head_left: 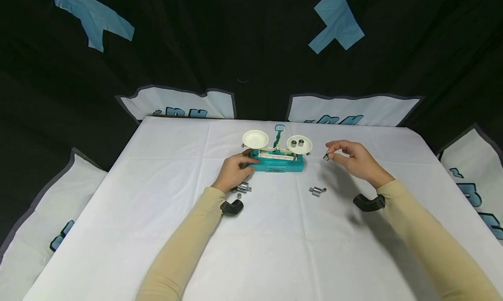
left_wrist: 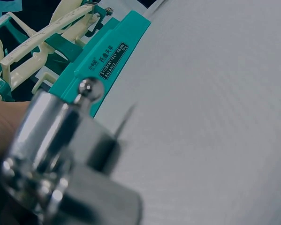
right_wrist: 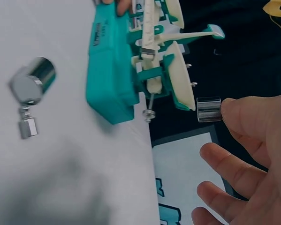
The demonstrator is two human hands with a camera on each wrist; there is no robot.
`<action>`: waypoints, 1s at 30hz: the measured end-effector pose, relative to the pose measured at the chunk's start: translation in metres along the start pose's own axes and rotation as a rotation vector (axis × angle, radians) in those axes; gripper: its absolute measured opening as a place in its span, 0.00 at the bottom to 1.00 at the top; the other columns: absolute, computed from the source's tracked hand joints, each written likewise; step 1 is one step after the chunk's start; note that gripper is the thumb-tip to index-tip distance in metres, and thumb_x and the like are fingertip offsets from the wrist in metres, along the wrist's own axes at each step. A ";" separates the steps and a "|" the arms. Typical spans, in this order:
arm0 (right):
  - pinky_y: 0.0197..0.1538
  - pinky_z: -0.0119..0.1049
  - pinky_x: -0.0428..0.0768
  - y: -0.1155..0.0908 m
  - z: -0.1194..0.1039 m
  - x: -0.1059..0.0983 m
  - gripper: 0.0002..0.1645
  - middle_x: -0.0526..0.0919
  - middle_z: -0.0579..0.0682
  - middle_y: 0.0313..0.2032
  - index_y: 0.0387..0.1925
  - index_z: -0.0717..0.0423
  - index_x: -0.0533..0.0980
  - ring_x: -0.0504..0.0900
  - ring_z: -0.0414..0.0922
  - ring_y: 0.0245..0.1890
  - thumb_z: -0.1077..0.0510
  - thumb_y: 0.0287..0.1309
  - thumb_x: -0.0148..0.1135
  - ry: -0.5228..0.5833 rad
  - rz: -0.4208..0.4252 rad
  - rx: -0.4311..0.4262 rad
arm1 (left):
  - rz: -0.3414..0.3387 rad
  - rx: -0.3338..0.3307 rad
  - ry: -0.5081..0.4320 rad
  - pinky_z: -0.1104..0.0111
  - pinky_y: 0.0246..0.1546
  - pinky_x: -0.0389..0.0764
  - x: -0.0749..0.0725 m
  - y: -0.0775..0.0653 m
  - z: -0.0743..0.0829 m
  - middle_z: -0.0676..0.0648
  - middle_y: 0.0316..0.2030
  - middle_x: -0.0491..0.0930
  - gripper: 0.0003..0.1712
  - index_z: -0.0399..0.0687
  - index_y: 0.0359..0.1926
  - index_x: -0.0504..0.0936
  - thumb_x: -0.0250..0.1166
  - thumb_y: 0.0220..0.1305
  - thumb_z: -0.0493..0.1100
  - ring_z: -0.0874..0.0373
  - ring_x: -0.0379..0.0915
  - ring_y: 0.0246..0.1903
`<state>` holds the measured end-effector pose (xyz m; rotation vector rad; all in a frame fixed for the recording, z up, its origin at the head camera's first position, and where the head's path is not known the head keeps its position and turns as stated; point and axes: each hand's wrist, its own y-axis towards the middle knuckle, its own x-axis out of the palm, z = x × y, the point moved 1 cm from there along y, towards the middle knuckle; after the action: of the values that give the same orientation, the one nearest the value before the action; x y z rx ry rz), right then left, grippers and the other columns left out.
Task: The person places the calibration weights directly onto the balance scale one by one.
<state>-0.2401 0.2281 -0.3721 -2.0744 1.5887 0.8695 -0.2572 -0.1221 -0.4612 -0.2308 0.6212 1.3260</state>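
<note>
A teal tray balance (head_left: 275, 163) with two cream pans stands on the white-covered table. My left hand (head_left: 233, 172) grips the left end of its base, fingers spread over the end. The left pan (head_left: 255, 139) is bare; two small metal weights (head_left: 297, 143) stand in the right pan (head_left: 304, 149). To the right of that pan, my right hand (head_left: 353, 161) pinches a small shiny cylindrical weight (right_wrist: 208, 109) between thumb and forefinger, raised above the table. The other right fingers (right_wrist: 231, 171) are spread apart.
Several metal weights (head_left: 243, 187) lie beside my left wrist, large and blurred in the left wrist view. More weights (head_left: 316, 191) lie in front of the balance on the right. A dark curtain (head_left: 255, 52) hangs behind the table's far edge.
</note>
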 end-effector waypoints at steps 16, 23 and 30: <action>0.74 0.61 0.64 0.044 -0.015 -0.001 0.10 0.76 0.64 0.66 0.42 0.65 0.78 0.65 0.59 0.74 0.60 0.69 0.57 0.008 0.017 0.050 | -0.006 0.000 0.003 0.56 0.77 0.65 -0.001 -0.001 0.001 0.43 0.71 0.72 0.15 0.42 0.49 0.90 0.66 0.62 0.33 0.46 0.64 0.74; 0.76 0.57 0.63 0.059 -0.022 0.006 0.12 0.75 0.61 0.68 0.45 0.63 0.78 0.63 0.57 0.75 0.58 0.70 0.57 0.034 0.002 0.103 | 0.000 0.006 0.002 0.56 0.77 0.65 -0.002 0.000 0.001 0.42 0.71 0.72 0.15 0.42 0.49 0.90 0.66 0.62 0.33 0.46 0.64 0.74; 0.76 0.59 0.62 0.067 -0.023 0.016 0.11 0.76 0.62 0.66 0.44 0.63 0.79 0.64 0.57 0.74 0.59 0.69 0.57 0.000 -0.019 0.114 | -0.003 0.010 -0.001 0.56 0.76 0.65 -0.001 0.000 0.001 0.41 0.71 0.72 0.15 0.41 0.48 0.90 0.66 0.61 0.32 0.45 0.65 0.74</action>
<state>-0.2957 0.1827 -0.3618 -2.0066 1.5777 0.7545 -0.2571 -0.1220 -0.4598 -0.2233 0.6262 1.3196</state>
